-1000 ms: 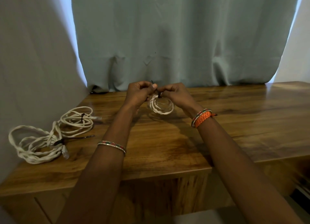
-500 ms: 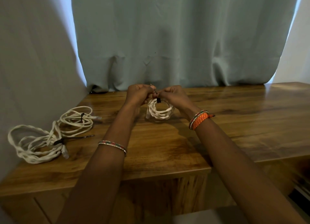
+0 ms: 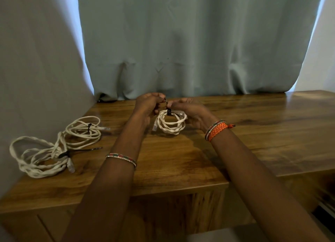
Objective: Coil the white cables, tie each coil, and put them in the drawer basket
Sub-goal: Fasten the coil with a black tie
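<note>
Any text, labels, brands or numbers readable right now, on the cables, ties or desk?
None: no writing shows on the coil that the left hand and right hand hold, on its black tie, on the two tied coils or on the desk.

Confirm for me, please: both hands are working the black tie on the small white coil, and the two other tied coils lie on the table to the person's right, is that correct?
Not quite: the head view shows the two other tied coils on the table to the person's left, not right. The rest holds: the left hand and right hand are both at the black tie on the small white coil.
</note>
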{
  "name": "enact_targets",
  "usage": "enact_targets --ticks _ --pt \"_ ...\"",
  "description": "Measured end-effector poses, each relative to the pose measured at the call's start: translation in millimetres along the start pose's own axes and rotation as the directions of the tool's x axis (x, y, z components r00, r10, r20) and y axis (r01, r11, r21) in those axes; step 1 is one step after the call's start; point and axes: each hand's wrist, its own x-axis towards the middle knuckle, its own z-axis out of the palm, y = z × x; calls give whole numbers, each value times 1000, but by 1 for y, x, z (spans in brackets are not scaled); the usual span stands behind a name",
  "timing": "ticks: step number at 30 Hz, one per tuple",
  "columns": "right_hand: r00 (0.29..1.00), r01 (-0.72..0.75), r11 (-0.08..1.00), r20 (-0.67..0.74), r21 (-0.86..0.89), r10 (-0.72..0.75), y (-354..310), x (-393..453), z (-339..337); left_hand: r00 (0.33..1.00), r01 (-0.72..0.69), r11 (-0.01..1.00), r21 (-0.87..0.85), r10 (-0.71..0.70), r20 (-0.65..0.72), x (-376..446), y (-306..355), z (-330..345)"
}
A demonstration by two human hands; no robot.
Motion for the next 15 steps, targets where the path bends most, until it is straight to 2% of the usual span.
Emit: enact_targets --ticks 4,8,11,15 --pt "999 -37 998 18 -57 38 0 2 1 1000 10 1000 -21 -9 8 0 -1 1" --pt "998 -64 997 15 -40 65 0 4 4 999 41 999 -26 -41 2 0 0 3" --pt "998 -54 998 -16 -21 54 -4 1 6 999 47 998 -35 -46 9 -2 0 6" --pt "999 -17 994 -34 -110 13 -3 -2 7 997 69 998 3 -69 24 -4 0 7"
